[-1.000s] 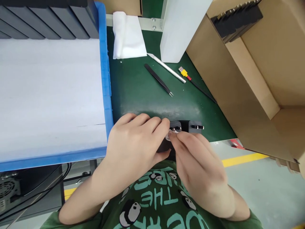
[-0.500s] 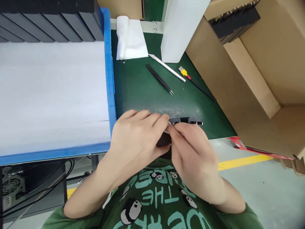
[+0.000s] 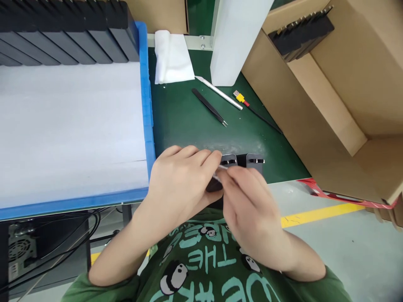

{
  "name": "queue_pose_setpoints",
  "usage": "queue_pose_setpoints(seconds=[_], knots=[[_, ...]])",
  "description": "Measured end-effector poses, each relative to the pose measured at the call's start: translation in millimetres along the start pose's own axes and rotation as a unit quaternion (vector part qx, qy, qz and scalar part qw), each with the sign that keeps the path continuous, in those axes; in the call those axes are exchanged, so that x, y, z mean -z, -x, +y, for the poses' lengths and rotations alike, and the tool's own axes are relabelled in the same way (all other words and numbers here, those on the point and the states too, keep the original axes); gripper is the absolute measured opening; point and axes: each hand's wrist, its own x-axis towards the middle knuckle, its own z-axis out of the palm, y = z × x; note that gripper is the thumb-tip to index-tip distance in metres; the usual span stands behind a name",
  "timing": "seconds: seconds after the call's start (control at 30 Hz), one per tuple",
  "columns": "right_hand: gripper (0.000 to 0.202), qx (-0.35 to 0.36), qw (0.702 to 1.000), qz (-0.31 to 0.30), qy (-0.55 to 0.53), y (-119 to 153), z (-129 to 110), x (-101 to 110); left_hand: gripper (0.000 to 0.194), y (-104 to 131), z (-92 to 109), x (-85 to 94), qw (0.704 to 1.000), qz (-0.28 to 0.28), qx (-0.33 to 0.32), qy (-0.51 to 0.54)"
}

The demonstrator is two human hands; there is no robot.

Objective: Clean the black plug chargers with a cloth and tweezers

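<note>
We see our left hand bent over a dark piece, and its grip is clamped on this piece, with the thumb below and the fingers above. Our right hand comes from the other side; its grip is together on a thin white strip, of which the larger part is hidden by the fingers. Both hands meet at the near edge of the green desk, so the dark piece is between them, in front of the green shirt. Just beyond the fingers lie two grey units with metal prongs, side by side and partly covered by us. Farther on the desk we find black tweezers, a silver knife and a cable with yellow plug; the knife's tip is near a folded white cloth. To our left stands a blue-rimmed tray, with a row of dark boxes at its far end. To our right, an open carton holds some dark pieces in its far corner.
</note>
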Motion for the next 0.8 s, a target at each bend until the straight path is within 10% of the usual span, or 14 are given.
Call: queue_pose_setpoints(seconds=[0.17,0.33,0.53,0.8], knots=[[0.03,-0.015,0.994,-0.018,-0.108,10,4,21,0.032,3,-1,6.0,1.0,0.001,-0.024,-0.002],[0.043,-0.111,0.984,0.133,-0.039,32,36,54,0.067,-10,19,10.6,0.999,0.026,-0.048,0.002],[0.039,-0.078,0.995,0.013,-0.053,26,55,39,0.042,-34,37,-7.4,0.996,0.008,-0.083,0.03],[0.028,-0.028,0.999,0.005,-0.018,15,48,29,0.034,-34,33,-6.4,0.997,-0.005,-0.074,0.037]])
